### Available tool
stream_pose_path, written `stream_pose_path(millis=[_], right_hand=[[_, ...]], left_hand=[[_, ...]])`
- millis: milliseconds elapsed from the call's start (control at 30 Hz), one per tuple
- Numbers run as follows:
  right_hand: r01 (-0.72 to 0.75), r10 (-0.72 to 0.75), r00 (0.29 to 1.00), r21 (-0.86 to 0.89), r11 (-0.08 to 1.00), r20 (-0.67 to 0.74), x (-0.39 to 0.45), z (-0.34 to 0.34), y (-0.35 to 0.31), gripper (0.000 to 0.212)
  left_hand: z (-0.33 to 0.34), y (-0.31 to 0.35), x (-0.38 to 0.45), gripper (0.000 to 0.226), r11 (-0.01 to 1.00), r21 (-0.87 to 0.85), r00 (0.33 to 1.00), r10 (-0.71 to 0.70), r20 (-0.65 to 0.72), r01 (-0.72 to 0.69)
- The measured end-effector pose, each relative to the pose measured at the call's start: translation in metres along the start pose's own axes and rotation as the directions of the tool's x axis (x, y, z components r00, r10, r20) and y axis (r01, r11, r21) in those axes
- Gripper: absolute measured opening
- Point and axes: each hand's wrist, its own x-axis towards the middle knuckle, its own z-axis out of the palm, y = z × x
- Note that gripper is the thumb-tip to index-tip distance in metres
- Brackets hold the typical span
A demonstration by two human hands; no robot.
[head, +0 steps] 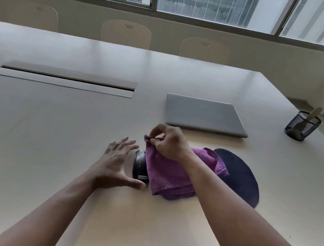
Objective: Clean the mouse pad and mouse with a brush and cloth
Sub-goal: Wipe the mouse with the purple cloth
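Note:
A purple cloth [168,176] lies draped over most of a dark mouse [139,166], whose left side still shows. My right hand [167,142] pinches the cloth's far corner between thumb and fingers and lifts it slightly. My left hand [117,162] hovers just left of the mouse, fingers spread, thumb near the mouse's near end, holding nothing. A dark blue round mouse pad [240,177] lies to the right, partly under the cloth. A brush with a pale wooden handle [313,114] stands in a black mesh cup [302,127] at the far right.
A closed grey laptop [204,114] lies behind the cloth. A cable hatch [65,78] is set into the pale table [52,128] at the left. Three chairs [125,33] stand along the far edge under the windows.

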Motion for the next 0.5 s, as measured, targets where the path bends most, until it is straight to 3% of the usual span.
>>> stream_pose_path(millis=[500], right_hand=[[0.147,-0.118,0.967,-0.116,0.982,0.227,0.007,0.013,0.000,0.019]], left_hand=[[-0.001,0.000,0.002,0.128,1.000,-0.017,0.999,-0.021,0.035,0.021]])
